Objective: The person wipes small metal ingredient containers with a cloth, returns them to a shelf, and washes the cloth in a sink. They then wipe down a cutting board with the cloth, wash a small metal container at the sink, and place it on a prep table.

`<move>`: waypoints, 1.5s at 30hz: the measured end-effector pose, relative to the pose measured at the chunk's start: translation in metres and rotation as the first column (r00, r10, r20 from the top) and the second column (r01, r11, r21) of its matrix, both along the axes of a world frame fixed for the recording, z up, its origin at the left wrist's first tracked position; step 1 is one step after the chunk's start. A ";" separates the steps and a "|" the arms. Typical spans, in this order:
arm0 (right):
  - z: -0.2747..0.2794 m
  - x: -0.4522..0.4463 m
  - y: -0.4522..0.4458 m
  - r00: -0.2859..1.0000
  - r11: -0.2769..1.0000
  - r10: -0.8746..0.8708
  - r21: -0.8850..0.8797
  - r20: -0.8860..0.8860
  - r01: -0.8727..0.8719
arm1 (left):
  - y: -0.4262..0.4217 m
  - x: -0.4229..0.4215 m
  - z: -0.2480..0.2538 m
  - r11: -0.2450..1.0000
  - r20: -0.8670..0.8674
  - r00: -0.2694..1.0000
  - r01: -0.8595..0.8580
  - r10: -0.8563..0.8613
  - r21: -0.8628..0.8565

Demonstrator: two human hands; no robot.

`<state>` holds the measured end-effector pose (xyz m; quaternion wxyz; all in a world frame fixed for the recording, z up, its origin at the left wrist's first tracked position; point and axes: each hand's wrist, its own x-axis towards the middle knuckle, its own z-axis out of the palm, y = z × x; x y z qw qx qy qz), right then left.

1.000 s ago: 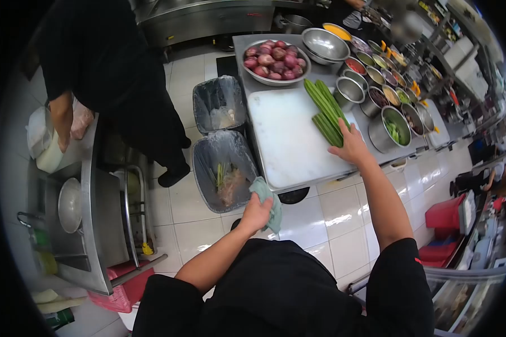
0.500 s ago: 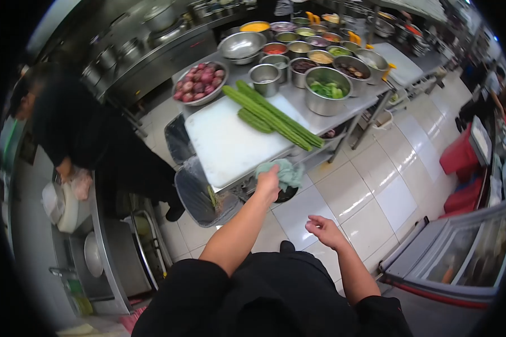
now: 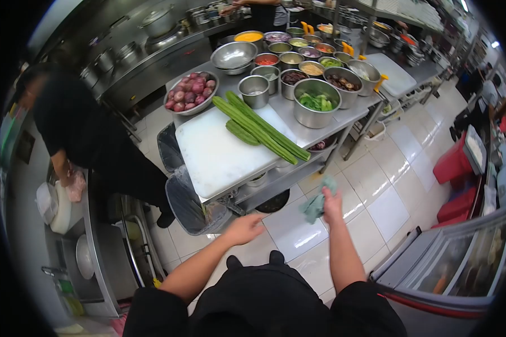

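A green cloth [image 3: 314,203] hangs from my right hand [image 3: 333,206], whose fingers are closed round it, over the floor in front of the table. My left hand [image 3: 245,229] is in the air near the front bin, slightly blurred, holding nothing I can make out. Long green ridged gourds [image 3: 258,130] and a shorter piece [image 3: 242,132] lie across the white cutting board [image 3: 208,151] and reach past its right edge. Neither hand touches the board or the gourds.
Behind the board stand a bowl of red onions [image 3: 191,94] and several steel pots, one with cut greens [image 3: 316,106]. Lined bins [image 3: 188,202] are at the table's left. A co-worker [image 3: 90,123] stands left by a sink; a glass-lidded freezer [image 3: 461,253] is at right.
The cloth has passed from my left hand to my right hand. My right hand has left the gourds and drawn back. The view has turned rightward, and the gourds now lie turned across the board.
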<state>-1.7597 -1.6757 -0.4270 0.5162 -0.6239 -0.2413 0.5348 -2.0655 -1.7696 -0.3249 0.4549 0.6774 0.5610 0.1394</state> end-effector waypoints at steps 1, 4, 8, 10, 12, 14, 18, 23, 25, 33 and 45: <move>0.008 0.017 0.020 0.968 0.989 0.050 0.126 0.245 -0.083 | -0.018 -0.038 -0.027 0.990 -0.037 0.993 -0.119 0.116 -0.070; 0.078 0.021 0.076 0.681 0.859 -0.008 0.354 0.732 -0.370 | -0.089 -0.130 -0.061 0.928 -0.375 0.880 -0.356 0.292 -0.114; 0.139 -0.021 0.139 0.297 0.777 0.103 0.110 0.949 -0.620 | -0.203 -0.197 -0.111 0.785 -0.589 0.742 -0.557 0.322 -0.272; 0.126 -0.045 0.171 0.181 0.766 0.141 0.008 0.973 -0.642 | -0.267 -0.222 -0.167 0.796 -0.567 0.806 -0.452 0.171 -0.403; 0.111 -0.068 0.191 0.053 0.762 0.279 -0.187 0.959 -0.620 | -0.278 -0.209 -0.160 0.764 -0.556 0.819 -0.448 0.143 -0.464; 0.107 -0.068 0.204 -0.014 0.726 0.362 -0.292 0.932 -0.623 | -0.296 -0.196 -0.181 0.714 -0.569 0.785 -0.543 0.245 -0.441; 0.107 -0.034 0.192 -0.097 0.633 0.395 -0.347 0.913 -0.692 | -0.302 -0.197 -0.204 0.802 -0.365 0.900 -0.395 0.239 -0.449; 0.093 0.053 0.172 -0.164 0.797 0.390 -0.422 0.906 -0.432 | -0.235 -0.152 -0.129 0.648 -0.501 0.789 -0.594 0.355 -0.477; 0.064 0.094 0.166 -0.316 0.685 0.548 -0.632 0.775 -0.362 | -0.247 -0.163 -0.158 0.641 -0.474 0.778 -0.618 0.413 -0.456; 0.076 0.093 0.071 -0.344 0.200 0.817 -0.787 0.462 -0.584 | -0.206 -0.147 -0.141 0.779 -0.514 0.806 -0.514 0.295 -0.359; 0.253 -0.021 0.075 0.072 0.439 0.504 -0.183 0.861 -0.880 | -0.192 -0.175 -0.195 0.810 -0.375 0.857 -0.482 0.355 -0.334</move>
